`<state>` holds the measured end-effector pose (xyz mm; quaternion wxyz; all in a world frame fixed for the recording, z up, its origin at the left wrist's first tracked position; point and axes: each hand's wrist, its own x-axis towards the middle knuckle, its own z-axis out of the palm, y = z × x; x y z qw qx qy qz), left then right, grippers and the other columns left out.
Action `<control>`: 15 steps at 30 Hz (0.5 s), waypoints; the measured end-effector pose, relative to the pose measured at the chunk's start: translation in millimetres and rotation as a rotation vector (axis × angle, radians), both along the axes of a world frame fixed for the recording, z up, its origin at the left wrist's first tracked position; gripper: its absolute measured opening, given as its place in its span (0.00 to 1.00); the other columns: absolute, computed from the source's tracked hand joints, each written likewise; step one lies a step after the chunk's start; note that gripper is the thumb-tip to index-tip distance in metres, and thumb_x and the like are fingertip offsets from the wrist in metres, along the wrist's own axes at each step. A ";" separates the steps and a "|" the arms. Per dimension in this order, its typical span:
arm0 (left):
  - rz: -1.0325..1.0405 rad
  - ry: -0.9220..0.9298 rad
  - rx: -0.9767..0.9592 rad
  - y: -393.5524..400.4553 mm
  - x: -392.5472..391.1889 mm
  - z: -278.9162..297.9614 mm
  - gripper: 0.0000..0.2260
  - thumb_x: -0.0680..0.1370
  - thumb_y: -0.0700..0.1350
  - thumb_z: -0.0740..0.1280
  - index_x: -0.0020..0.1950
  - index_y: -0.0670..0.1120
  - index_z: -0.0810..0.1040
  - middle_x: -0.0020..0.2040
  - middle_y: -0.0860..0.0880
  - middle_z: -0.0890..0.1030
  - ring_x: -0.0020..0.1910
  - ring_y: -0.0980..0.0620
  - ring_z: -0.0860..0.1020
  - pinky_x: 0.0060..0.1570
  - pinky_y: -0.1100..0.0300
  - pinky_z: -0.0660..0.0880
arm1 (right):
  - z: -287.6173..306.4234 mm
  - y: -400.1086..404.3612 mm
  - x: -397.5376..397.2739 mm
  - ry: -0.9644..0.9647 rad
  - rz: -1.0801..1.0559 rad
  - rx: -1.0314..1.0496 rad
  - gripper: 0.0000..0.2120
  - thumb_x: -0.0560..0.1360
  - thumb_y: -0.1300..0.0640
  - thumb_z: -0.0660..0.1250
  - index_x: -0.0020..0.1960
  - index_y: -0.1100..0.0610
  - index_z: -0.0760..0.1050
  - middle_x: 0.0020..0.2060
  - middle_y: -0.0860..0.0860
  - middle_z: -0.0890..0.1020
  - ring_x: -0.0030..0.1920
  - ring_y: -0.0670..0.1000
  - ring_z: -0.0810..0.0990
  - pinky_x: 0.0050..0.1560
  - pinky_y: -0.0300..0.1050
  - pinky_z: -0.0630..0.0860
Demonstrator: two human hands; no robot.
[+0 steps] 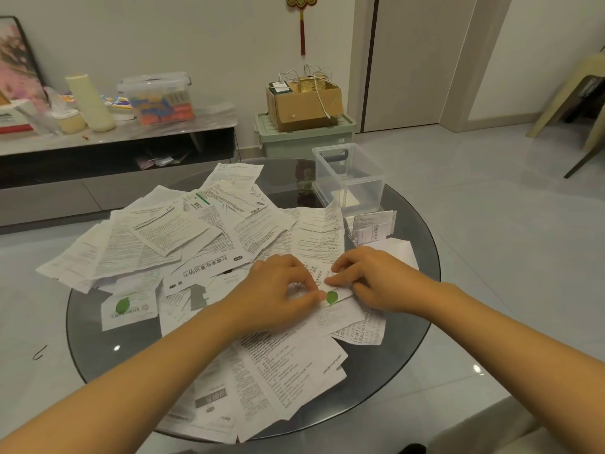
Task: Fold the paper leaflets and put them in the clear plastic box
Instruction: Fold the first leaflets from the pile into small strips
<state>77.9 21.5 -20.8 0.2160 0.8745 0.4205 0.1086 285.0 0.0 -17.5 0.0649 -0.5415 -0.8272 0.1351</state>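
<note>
Several printed paper leaflets lie spread in a loose heap over a round dark glass table. Both hands work one small leaflet with a green leaf mark near the table's middle. My left hand pinches its left edge with thumb and curled fingers. My right hand pinches its upper right part, fingertips pressing along a crease. The clear plastic box stands open at the far right of the table, with something pale and flat on its bottom. A few folded leaflets lie just in front of it.
Behind the table stand a low dark cabinet with a lidded plastic tub and bottles, and a green crate carrying a cardboard box. A chair stands at the far right. Pale tiled floor surrounds the table.
</note>
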 end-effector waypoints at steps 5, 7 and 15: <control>0.024 0.019 -0.021 -1.8 2.3 -3.9 0.09 0.73 0.55 0.71 0.52 0.57 0.78 0.54 0.57 0.73 0.56 0.58 0.70 0.62 0.57 0.67 | 1.2 -1.1 -0.4 0.068 -0.026 -0.046 0.15 0.78 0.55 0.60 0.63 0.48 0.76 0.62 0.45 0.74 0.59 0.42 0.67 0.55 0.30 0.60; 0.045 0.015 -0.048 -1.7 4.7 -2.8 0.11 0.72 0.53 0.72 0.53 0.56 0.77 0.53 0.56 0.73 0.53 0.58 0.71 0.58 0.58 0.70 | 1.4 -1.1 -1.5 0.050 -0.005 -0.029 0.16 0.76 0.48 0.65 0.63 0.48 0.76 0.61 0.44 0.74 0.58 0.42 0.67 0.54 0.31 0.61; 0.131 -0.016 -0.166 -0.6 12.8 3.0 0.12 0.70 0.49 0.75 0.48 0.56 0.75 0.44 0.56 0.73 0.40 0.59 0.72 0.45 0.63 0.72 | -0.6 0.3 -7.2 0.043 -0.044 -0.021 0.16 0.73 0.47 0.69 0.59 0.47 0.75 0.52 0.44 0.74 0.50 0.43 0.67 0.52 0.37 0.68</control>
